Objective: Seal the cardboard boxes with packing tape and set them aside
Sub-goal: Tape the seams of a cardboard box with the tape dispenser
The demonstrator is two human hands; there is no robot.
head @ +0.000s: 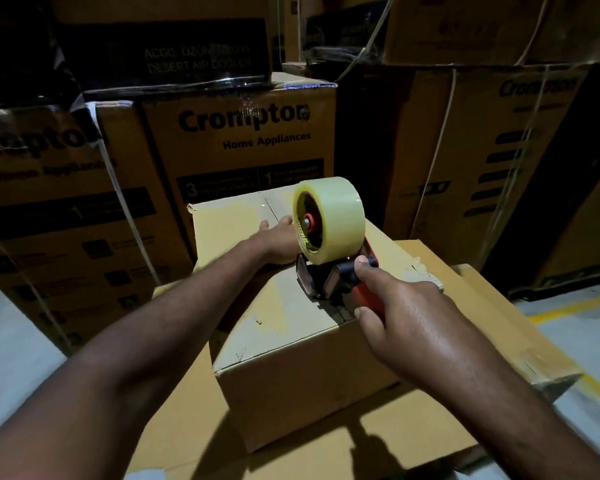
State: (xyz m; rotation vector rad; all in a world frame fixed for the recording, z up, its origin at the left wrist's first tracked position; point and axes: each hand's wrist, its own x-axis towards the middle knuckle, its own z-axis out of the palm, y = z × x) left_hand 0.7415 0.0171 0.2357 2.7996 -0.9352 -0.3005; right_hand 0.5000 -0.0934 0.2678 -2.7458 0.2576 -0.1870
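**Tape dispenser set on the box seam, other hand pressing the top flat**

The plain cardboard box [291,327] sits in the middle of the scene on top of a wider, flatter cardboard carton [378,441] that sticks out beneath it on the near and right sides. Its top flaps are shut, and the seam between them runs from the near edge toward the far edge.

The right hand [406,306] is wrapped tight around the red handle of the tape dispenser [329,271], fingers curled closed, thumb pressed over the black part on top. The dispenser's front end rests on the box top right at the seam, close to the near edge. A fat roll of clear packing tape [329,216] stands upright on the dispenser's hub, above the box.

The left hand [278,240] lies farther back on the box top, palm down and fingers stretched out flat toward the far edge, pressing on the left flap just beside the seam. The tape roll hides part of it, so I cannot tell how widely the fingers are spread.

Behind, at the far side, stand stacked printed Crompton appliance cartons [243,140], some bound with white strapping. A grey floor [11,341] shows at left, and at right it carries a yellow line [565,306].
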